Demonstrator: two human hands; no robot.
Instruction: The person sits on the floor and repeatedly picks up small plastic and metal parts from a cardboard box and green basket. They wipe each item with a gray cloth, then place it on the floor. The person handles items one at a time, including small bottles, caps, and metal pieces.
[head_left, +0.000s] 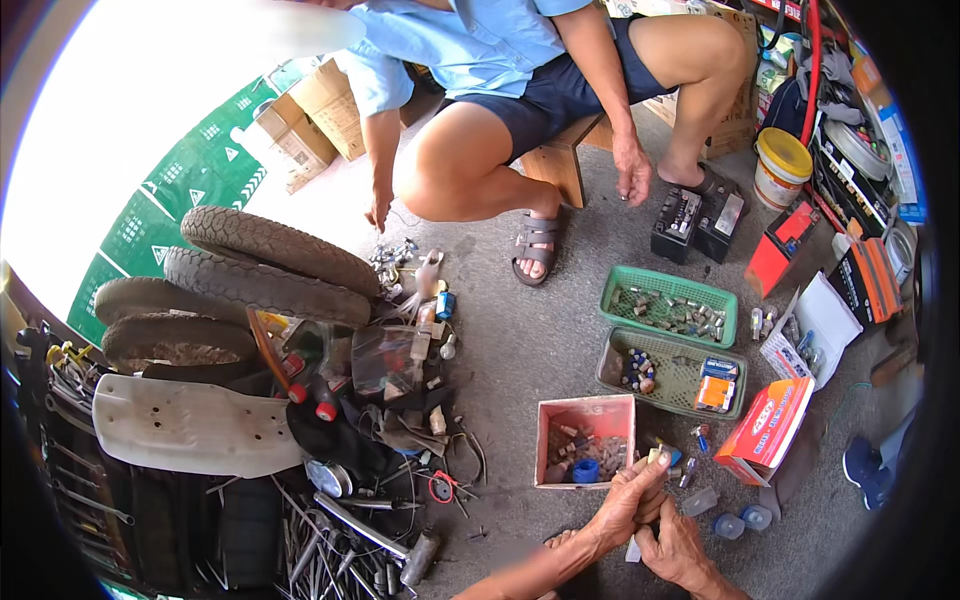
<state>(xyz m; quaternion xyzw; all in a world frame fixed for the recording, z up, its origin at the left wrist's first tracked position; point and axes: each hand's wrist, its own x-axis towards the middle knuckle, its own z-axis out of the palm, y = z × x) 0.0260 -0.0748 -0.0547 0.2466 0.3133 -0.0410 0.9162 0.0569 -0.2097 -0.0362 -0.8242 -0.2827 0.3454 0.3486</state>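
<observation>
My left hand (628, 504) pinches a small yellowish piece (654, 455) between thumb and fingers, too small to name. Against it, low in the view, is my right hand (671, 551); its fingertips meet the left hand, and whatever they grip is hidden. A white strip (634, 551) shows below the two hands. Just beyond stands a square box (550, 450) with reddish inner walls, holding many small bulbs and a blue cap (586, 471). Right of my hands lie a blue-glass bulb (701, 439), a clear plastic sleeve (700, 501) and two clear plastic caps (728, 526).
Green (669, 274) and darker olive (611, 367) plastic baskets hold bulbs and small boxes. A red-orange carton (765, 427) lies at right, near batteries (675, 225). Opposite sits a person in a blue shirt (480, 45). Tyres (262, 281), a hammer (416, 559) and wrenches (90, 491) crowd the left.
</observation>
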